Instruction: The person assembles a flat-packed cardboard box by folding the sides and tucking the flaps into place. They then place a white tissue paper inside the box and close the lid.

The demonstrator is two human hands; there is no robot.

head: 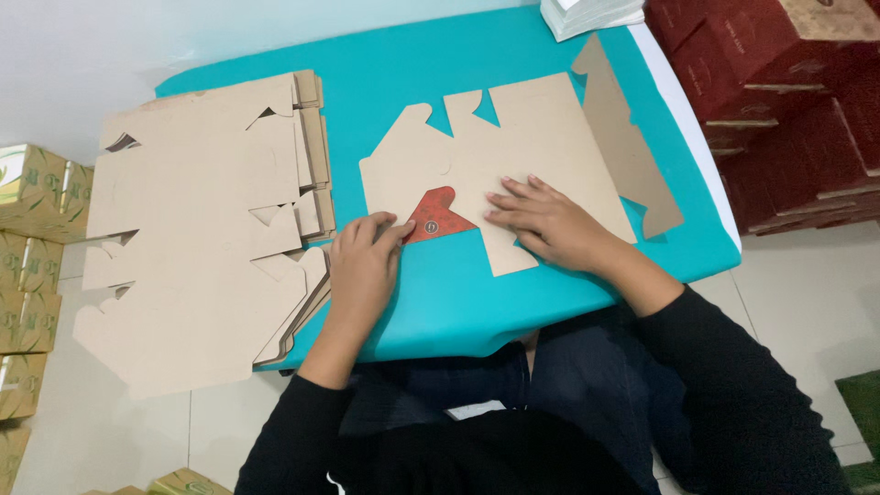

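Note:
A flat, die-cut brown cardboard box blank point(541, 147) lies plain side up on the turquoise table point(458, 302). One small flap point(436, 214) is folded over and shows its red printed side. My left hand point(362, 266) pinches the near edge of that red flap with thumb and fingers. My right hand point(550, 225) presses flat on the blank just right of the flap, fingers spread and pointing left.
A tall stack of the same brown blanks point(197, 238) covers the table's left part and overhangs its edge. White sheets point(587, 14) sit at the far edge. Dark red boxes point(788, 101) are piled at the right, yellow-green boxes point(32, 247) at the left.

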